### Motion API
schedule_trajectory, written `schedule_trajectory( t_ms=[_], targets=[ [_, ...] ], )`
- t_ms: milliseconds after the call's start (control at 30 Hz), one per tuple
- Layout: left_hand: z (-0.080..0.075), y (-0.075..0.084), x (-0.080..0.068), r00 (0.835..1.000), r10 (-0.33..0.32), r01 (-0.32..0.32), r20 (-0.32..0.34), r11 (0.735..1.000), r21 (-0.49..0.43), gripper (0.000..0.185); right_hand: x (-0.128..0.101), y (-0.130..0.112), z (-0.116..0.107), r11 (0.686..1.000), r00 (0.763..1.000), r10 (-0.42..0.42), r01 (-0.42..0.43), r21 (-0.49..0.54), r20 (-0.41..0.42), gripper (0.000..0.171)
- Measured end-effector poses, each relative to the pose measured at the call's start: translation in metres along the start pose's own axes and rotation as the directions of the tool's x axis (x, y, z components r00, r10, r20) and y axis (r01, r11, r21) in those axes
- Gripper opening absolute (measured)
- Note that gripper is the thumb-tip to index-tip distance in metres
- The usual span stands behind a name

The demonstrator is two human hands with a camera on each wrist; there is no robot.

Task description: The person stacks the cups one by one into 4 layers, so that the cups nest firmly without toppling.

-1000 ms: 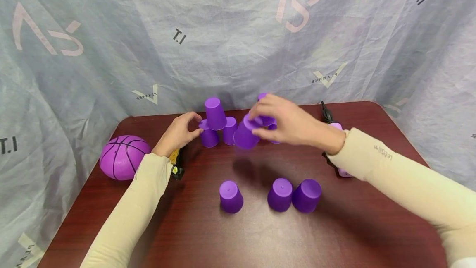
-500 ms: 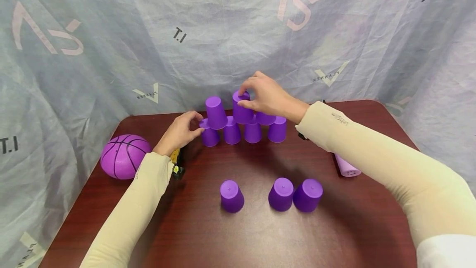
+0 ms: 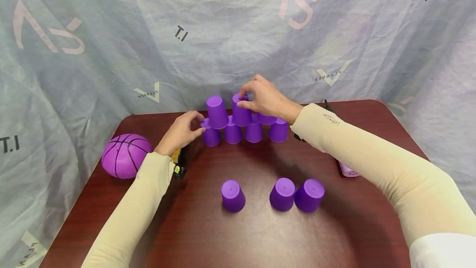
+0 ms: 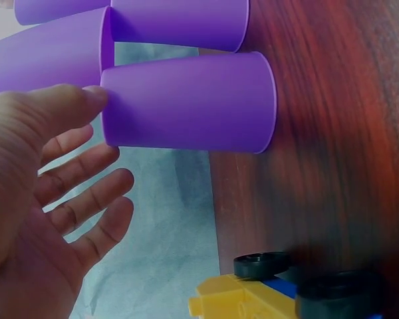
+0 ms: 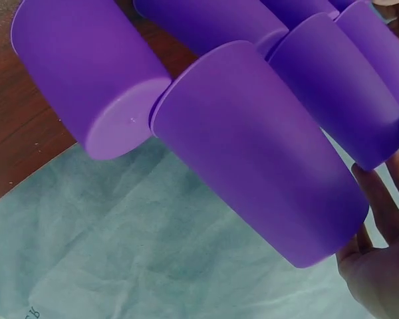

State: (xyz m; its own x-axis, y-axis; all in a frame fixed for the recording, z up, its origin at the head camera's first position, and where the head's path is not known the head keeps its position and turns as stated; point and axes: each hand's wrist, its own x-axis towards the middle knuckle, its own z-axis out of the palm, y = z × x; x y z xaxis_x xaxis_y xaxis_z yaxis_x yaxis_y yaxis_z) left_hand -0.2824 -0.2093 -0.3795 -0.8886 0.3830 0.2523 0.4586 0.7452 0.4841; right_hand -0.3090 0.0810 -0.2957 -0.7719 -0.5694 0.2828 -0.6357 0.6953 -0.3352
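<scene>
Several upside-down purple cups form a bottom row, with three more in a second tier. In the head view my right hand (image 3: 265, 98) pinches the top of the middle upper cup (image 3: 241, 113). That cup's rim sits on the row below. My left hand (image 3: 181, 132) is at the leftmost bottom cup (image 3: 211, 135). In the left wrist view its thumb touches the base edge of that cup (image 4: 189, 103), while the other fingers spread loosely beside it. The left upper cup (image 3: 217, 113) stands free of both hands. My right hand partly covers the right upper cup (image 3: 266, 119).
Three upside-down cups stand nearer on the table: one alone (image 3: 233, 196), and a middle cup (image 3: 282, 195) beside a right cup (image 3: 310, 196). A purple basketball (image 3: 126, 156) lies left. A yellow toy with black wheels (image 4: 246, 296) is by my left wrist. A pink cylinder (image 3: 348, 170) is half hidden.
My right hand carried a cup up and back onto the second tier, between the left and right upper cups, and still holds it. The left hand has barely moved.
</scene>
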Motion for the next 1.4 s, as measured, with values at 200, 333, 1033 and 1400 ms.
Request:
schedule_trajectory(
  t_ms=[200,333,1033,1400],
  targets=[
    [-0.001,0.001,-0.001,1.000,-0.007,0.007,0.004,1.000,0.001,0.031,-0.003,0.001,-0.001,1.000,1.000,0.004,-0.004,0.017,0.001,0.023],
    [-0.005,0.006,-0.005,1.000,0.018,-0.018,-0.016,1.000,0.013,0.031,-0.014,0.000,-0.009,0.998,0.998,-0.032,0.035,0.058,-0.052,0.022],
    [0.009,0.114,-0.106,0.890,0.448,-0.452,0.085,0.892,0.030,0.031,-0.184,-0.027,-0.013,0.871,0.869,-0.492,0.491,0.021,0.058,0.024],
    [0.028,0.112,-0.115,0.889,0.447,-0.448,0.104,0.894,-0.008,0.027,-0.210,-0.018,0.008,0.903,0.903,-0.427,0.423,0.068,0.043,0.026]
  ],
)
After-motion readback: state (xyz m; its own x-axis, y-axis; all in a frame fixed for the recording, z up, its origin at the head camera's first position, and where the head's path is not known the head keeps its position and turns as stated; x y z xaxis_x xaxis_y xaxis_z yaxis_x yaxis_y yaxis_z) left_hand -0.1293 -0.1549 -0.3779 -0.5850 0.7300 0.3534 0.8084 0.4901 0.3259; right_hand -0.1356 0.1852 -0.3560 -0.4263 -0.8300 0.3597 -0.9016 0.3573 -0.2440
